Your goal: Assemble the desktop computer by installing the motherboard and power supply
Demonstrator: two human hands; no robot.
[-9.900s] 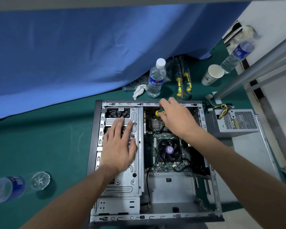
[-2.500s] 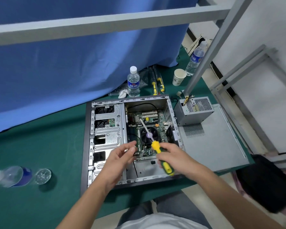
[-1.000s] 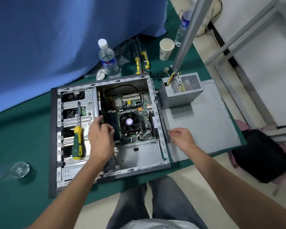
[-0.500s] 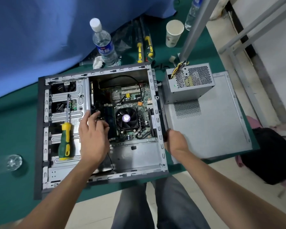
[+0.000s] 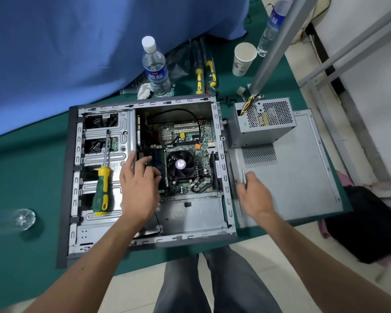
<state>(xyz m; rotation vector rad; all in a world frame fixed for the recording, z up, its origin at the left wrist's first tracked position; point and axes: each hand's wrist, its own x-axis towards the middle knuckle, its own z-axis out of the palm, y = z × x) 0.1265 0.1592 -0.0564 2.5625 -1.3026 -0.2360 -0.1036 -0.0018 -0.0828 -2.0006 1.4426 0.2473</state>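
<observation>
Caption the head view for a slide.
Left hand reaches the green motherboard in the open grey metal case; grey boxy power supply waits outside.

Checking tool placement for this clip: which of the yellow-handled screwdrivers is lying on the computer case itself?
The green-and-yellow screwdriver lying on the case's drive cage, left of the left hand. The other two lie on the green mat behind the case.

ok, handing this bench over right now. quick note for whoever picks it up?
Left hand: open, fingers reaching onto the motherboard beside the fan.
Right hand: on the loose side panel at its near edge; grip unclear.
Screwdriver: lying on the drive cage, nobody holding it.
Done: motherboard sits inside the case; whether all its screws are in can't be seen.
Left: power supply stands outside, on the side panel, cables loose. Fit it, then connect it.
</observation>
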